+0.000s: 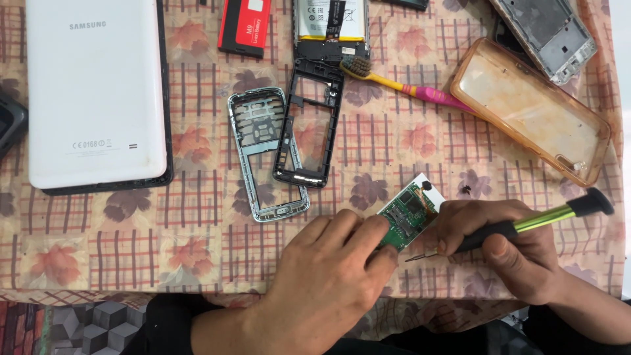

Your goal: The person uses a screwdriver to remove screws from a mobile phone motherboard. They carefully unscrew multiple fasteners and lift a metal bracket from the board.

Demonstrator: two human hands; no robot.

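A small green circuit board [410, 214] lies on the patterned tablecloth near the table's front edge. My left hand [328, 276] presses its fingertips on the board's lower left end and holds it down. My right hand [509, 246] grips a screwdriver [536, 222] with a black and green handle; its thin metal tip [415, 258] points left, just below the board. A silver keypad frame [263, 152] and a black phone housing frame [309, 125] lie side by side above my left hand.
A white tablet [95, 92] lies face down at the left. A toothbrush [407, 85], a clear phone case [532, 108], a red battery [244, 26], an opened phone with battery [328, 26] and another phone frame [545, 33] sit farther back. The table edge [131, 292] runs along the bottom.
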